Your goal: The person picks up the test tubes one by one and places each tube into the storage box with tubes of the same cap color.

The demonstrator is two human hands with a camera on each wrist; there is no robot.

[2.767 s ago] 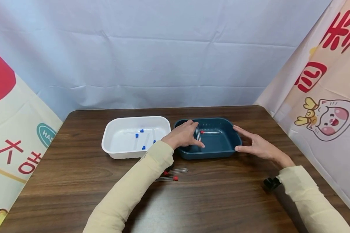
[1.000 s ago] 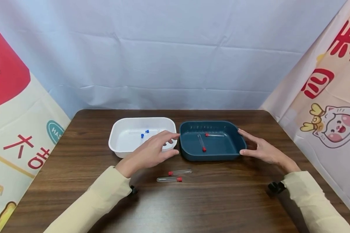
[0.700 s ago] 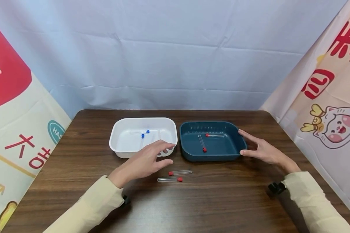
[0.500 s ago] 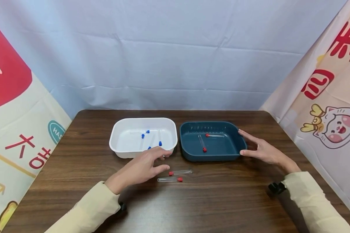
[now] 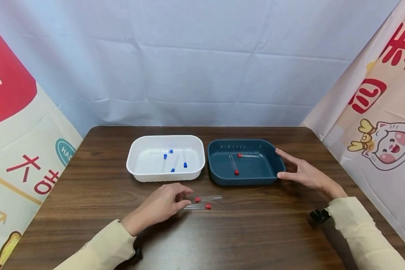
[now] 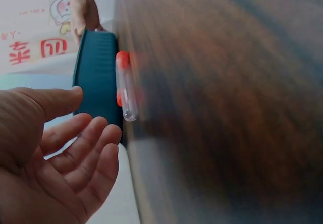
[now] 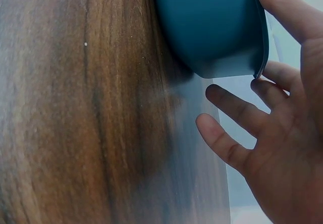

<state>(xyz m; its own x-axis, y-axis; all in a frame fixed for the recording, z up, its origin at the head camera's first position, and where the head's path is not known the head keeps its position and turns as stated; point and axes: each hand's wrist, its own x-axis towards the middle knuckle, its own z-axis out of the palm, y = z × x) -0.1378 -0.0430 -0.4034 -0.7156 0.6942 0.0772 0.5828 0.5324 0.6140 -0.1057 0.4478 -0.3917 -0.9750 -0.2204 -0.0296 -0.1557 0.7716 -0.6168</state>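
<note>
My left hand hovers over the wooden table, loosely curled and holding nothing. Its thumb overlaps the left end of the nearer clear test tube in the head view; contact cannot be told. Just beyond lies a second red-capped test tube. In the left wrist view a gap separates the fingers from a red-capped tube. My right hand rests thumb and fingertips on the right end of a dark teal basin. Inside the basin lie two red-capped tubes, one of them a slanted test tube.
To the left of the teal basin stands a white basin holding several blue-capped test tubes. Both basins sit toward the back of the brown table. A white cloth hangs behind, with printed cloths at both sides.
My left hand has let go of a red-capped tube in the teal basin, then drawn back left and nearer to the tubes on the table. My right hand has stayed at the basin's end.
</note>
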